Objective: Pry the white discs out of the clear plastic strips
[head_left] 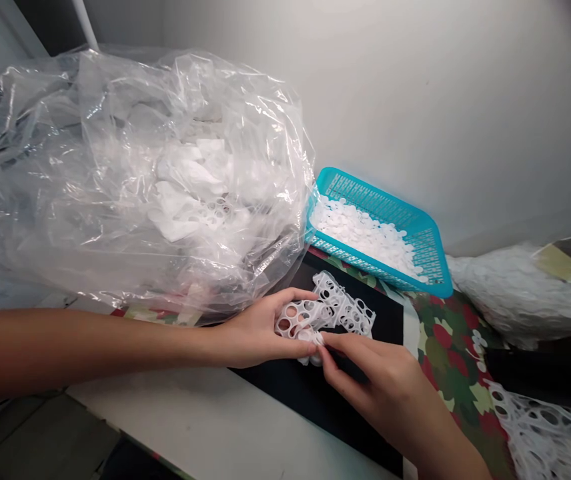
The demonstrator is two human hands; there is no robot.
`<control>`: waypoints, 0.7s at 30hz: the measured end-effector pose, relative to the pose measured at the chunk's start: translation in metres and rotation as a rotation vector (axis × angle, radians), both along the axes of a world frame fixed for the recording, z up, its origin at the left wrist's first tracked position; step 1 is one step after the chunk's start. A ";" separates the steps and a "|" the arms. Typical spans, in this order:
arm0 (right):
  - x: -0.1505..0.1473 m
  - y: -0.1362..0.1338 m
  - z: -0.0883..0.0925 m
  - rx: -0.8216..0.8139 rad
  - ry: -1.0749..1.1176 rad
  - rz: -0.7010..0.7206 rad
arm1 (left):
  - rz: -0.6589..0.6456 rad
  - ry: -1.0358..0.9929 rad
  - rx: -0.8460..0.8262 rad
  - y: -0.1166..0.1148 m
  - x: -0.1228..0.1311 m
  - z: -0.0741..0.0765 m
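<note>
Left hand [260,330] holds a white sheet punched with round holes [289,321] between thumb and fingers; the right hand [395,383] pinches small white discs [310,339] at its near end. Both are over the middle of a black mat [293,387]. More punched sheet [346,310] lies toward the mat's far edge. Beyond that edge, a blue basket [443,273] holds many loose discs [365,233]; left of it bulges a clear plastic bag [65,167].
</note>
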State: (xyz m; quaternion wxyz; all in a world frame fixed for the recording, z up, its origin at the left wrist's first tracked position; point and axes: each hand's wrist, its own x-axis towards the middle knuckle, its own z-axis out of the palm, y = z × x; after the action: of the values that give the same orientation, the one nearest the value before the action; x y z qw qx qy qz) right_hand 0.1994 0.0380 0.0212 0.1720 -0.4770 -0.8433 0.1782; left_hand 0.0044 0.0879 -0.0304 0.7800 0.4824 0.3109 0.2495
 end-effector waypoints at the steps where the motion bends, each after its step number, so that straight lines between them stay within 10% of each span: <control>1: 0.000 0.000 0.000 -0.026 0.016 -0.004 | -0.002 0.004 0.011 0.000 0.000 0.000; 21: 0.005 0.012 0.004 -0.355 0.138 0.021 | -0.038 0.075 0.059 -0.001 -0.004 0.002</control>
State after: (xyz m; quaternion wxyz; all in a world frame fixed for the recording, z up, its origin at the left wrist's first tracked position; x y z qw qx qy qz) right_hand 0.2046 0.0495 0.0249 0.1405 -0.4775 -0.7898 0.3584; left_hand 0.0006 0.0874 -0.0281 0.7578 0.5200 0.3231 0.2256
